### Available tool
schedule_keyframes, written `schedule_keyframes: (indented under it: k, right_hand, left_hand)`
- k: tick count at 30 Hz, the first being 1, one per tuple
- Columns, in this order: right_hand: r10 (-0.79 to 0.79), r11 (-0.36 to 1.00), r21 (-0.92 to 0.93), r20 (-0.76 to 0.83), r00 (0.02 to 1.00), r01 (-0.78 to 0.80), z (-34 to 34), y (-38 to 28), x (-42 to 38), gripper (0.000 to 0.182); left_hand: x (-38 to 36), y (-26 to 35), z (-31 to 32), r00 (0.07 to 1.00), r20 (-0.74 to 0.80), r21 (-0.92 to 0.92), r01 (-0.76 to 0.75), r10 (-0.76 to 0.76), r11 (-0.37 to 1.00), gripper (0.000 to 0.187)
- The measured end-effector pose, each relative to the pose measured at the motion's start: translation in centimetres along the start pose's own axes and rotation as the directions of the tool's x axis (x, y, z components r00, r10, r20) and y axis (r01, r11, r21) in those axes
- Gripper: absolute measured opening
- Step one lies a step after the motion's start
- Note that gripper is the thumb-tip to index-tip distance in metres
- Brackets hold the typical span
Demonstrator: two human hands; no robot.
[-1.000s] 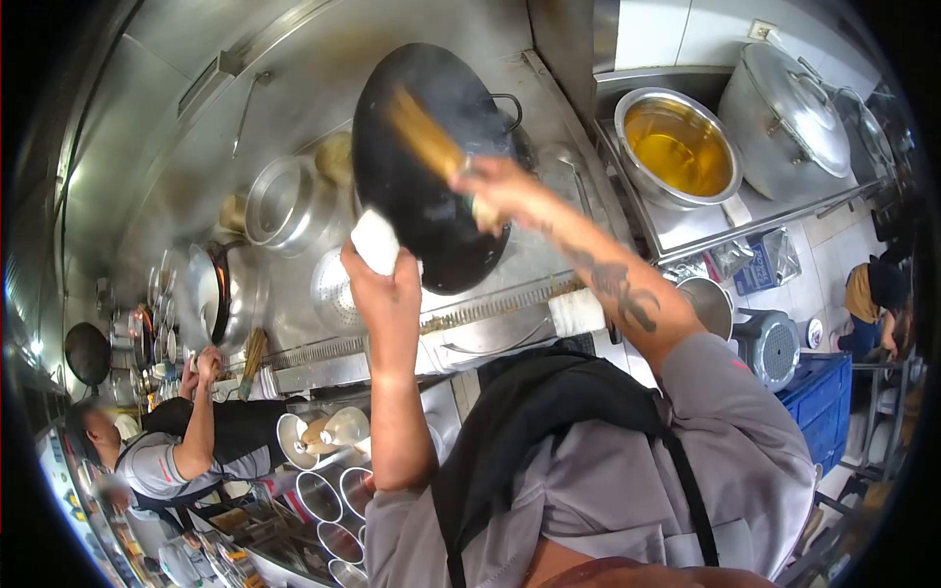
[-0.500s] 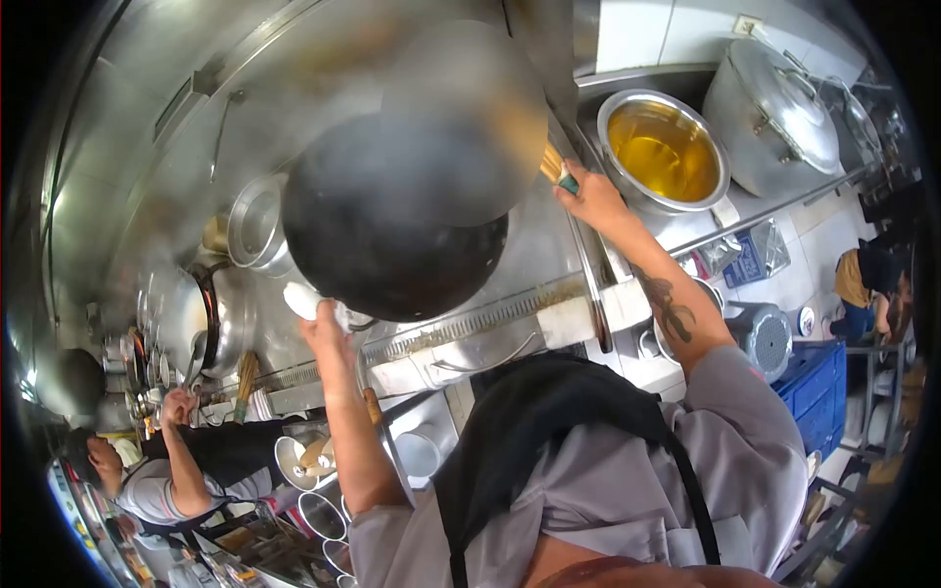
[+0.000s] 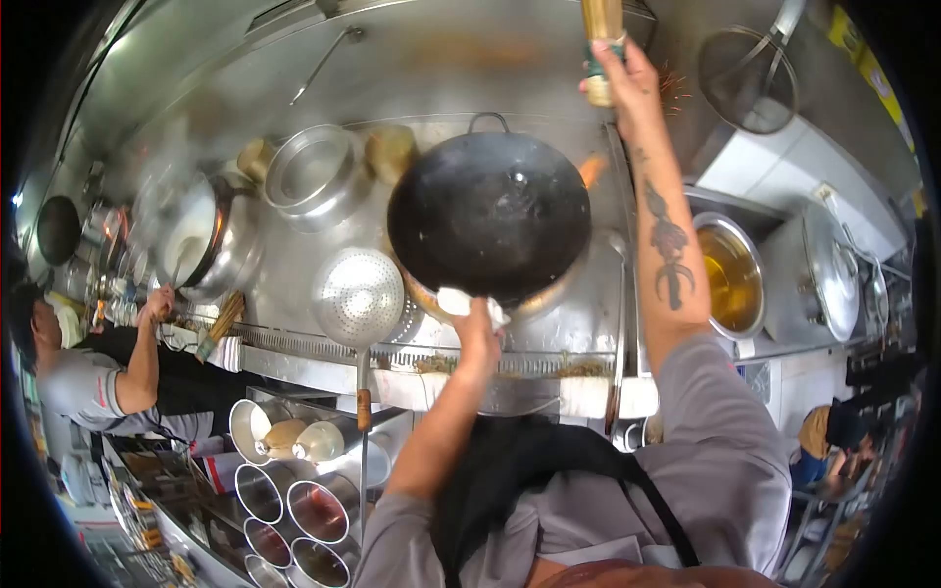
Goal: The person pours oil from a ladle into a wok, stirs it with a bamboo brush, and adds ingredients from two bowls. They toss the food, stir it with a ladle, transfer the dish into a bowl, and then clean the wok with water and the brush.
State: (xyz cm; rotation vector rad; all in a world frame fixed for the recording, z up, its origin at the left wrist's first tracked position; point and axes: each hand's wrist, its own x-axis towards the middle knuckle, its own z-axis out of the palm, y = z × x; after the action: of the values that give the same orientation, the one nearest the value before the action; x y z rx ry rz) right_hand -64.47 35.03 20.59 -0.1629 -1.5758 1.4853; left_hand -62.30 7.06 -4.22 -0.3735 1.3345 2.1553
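Currently, left hand grips folded white cloth against near rim of round black metal wok, on burner; right hand, raised beyond it, clasps bundled tan bamboo brush.

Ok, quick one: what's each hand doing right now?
Left hand: closed on a white cloth at the wok's near rim.
Right hand: closed around a bristle brush, raised.

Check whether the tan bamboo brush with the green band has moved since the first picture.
Yes. The brush has moved right, from over the steel stove top to near its back right corner.
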Motion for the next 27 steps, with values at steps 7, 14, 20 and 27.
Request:
schedule_keyframes:
  k: [7, 14, 20, 27]
  right_hand:
    - [0.837, -0.051, 0.607, 0.460, 0.297, -0.793, 4.5, 25.5, -0.9, 0.044]
    - [0.710, 0.694, 0.017, 0.149, 0.688, -0.720, 1.3, 13.1, -2.9, 0.030]
    - [0.520, 0.681, -0.637, 0.073, 0.851, -0.362, 5.4, 23.6, -7.7, 0.024]
    - [0.621, 0.654, -0.742, 0.638, 0.455, 0.147, 3.8, 16.3, -16.8, 0.043]
  left_hand:
    - [1.7, -0.7, -0.7, 0.997, -0.056, -0.010, 0.056, -0.056, 0.998, 0.028]
    - [3.0, -0.9, -1.8, 0.996, -0.043, 0.016, 0.079, -0.079, 0.997, 0.029]
    - [2.7, -0.5, -2.0, 0.995, -0.047, 0.032, 0.085, -0.083, 0.996, 0.021]
    - [0.7, 1.1, -5.6, 0.976, 0.121, 0.005, 0.181, -0.180, 0.984, 0.031]
